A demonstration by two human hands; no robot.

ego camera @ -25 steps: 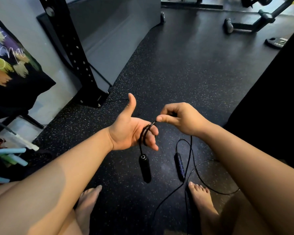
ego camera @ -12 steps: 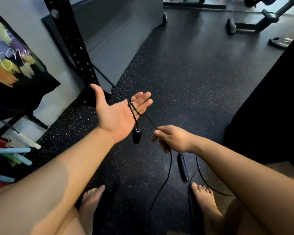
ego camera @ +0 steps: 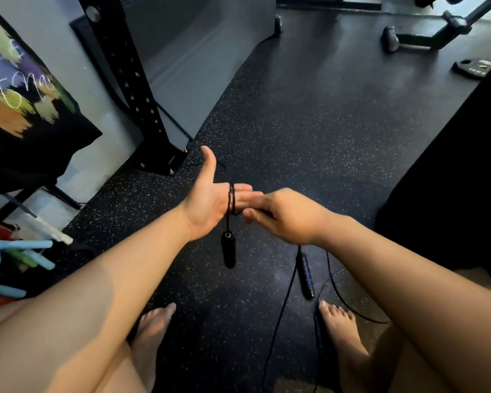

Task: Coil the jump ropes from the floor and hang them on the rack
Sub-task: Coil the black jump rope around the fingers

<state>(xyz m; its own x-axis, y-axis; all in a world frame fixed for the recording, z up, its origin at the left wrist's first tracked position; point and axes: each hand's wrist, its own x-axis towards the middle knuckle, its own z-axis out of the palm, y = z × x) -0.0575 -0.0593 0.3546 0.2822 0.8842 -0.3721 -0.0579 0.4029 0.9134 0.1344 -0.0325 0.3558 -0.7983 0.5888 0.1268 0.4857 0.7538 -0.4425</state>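
The left hand (ego camera: 210,205) is held out flat with the palm turned inward, thumb pointing up and fingers extended toward the right. Several turns of the black jump rope (ego camera: 231,198) are wound around those fingers, just past the palm, lying side by side. From the bottom of the wraps a short length of cord drops to one black handle (ego camera: 229,252), which hangs free below the hand, clear of the floor.

The right hand (ego camera: 284,215) is closed, knuckles up, touching the tips of the left fingers; its fingers are curled around the cord, though the cord itself is hidden inside the fist. Below that wrist the rope runs down to the speckled rubber floor (ego camera: 309,131), where the second handle (ego camera: 306,275) lies beside the bare right foot (ego camera: 340,333), with loose loops of cord curving around it. The left foot (ego camera: 153,333) stands apart from the rope. A black perforated rack upright (ego camera: 131,80) is bolted to the floor at the left.
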